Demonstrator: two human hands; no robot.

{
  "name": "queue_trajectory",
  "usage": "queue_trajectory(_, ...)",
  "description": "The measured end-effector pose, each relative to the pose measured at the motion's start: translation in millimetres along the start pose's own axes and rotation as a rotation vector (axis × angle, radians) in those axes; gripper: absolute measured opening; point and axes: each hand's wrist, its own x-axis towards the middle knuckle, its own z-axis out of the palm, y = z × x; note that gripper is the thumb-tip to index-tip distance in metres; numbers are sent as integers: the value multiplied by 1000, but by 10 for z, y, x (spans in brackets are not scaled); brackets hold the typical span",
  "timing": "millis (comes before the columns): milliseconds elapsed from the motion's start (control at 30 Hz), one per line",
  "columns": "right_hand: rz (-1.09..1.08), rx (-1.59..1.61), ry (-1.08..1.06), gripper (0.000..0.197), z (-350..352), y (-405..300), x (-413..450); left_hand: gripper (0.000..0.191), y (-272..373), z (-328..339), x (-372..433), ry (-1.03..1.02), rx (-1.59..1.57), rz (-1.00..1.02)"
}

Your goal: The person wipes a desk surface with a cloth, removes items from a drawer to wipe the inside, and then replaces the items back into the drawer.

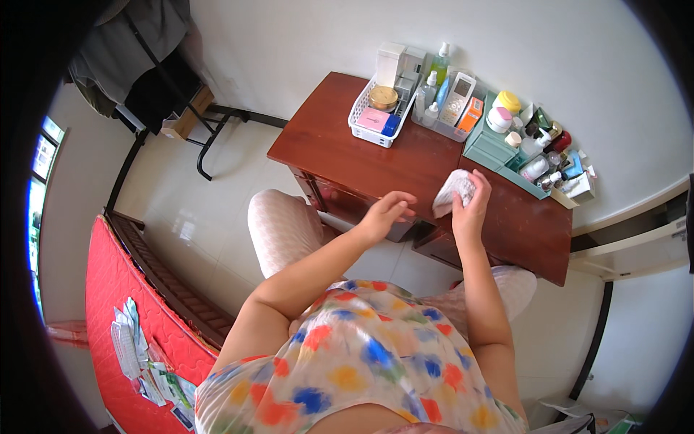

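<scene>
My right hand (473, 203) grips a folded white-and-pink cloth (454, 191) just above the front part of a reddish-brown wooden cabinet top (336, 130). To its left, my left hand (388, 212) is held over the cabinet's front edge, fingers apart and slightly curled, with nothing in it. Behind my hands, a white plastic basket (371, 135) holds boxes, a round gold container and a pink packet. Beside it, a clear plastic bin (442, 130) holds bottles, a white remote control (458, 97) and an orange box (470, 114).
A teal drawer organizer (488, 146) with jars and bottles stands at the back right, by the wall. At the left, a red mattress (135, 282) bears scattered packets. A black metal stand (209, 141) with hanging clothes is at the upper left.
</scene>
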Motion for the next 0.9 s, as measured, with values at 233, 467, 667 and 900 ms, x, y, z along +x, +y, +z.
queue_trajectory(233,-172,-370,-302,37,707,-41,-205,14,-137,-615,-264,504,-147,-93)
queue_trajectory(467,-278,-85,-371,31,1145,-352,-218,24,-277,-798,-245,740,-294,-171)
queue_trajectory(667,-318,257,-557,24,1060,-639,-258,40,-439,-1028,-109,805,-573,-163)
queue_trajectory(900,-225,-200,-198,29,378,65,278,31,-424,-994,73,757,-639,-144)
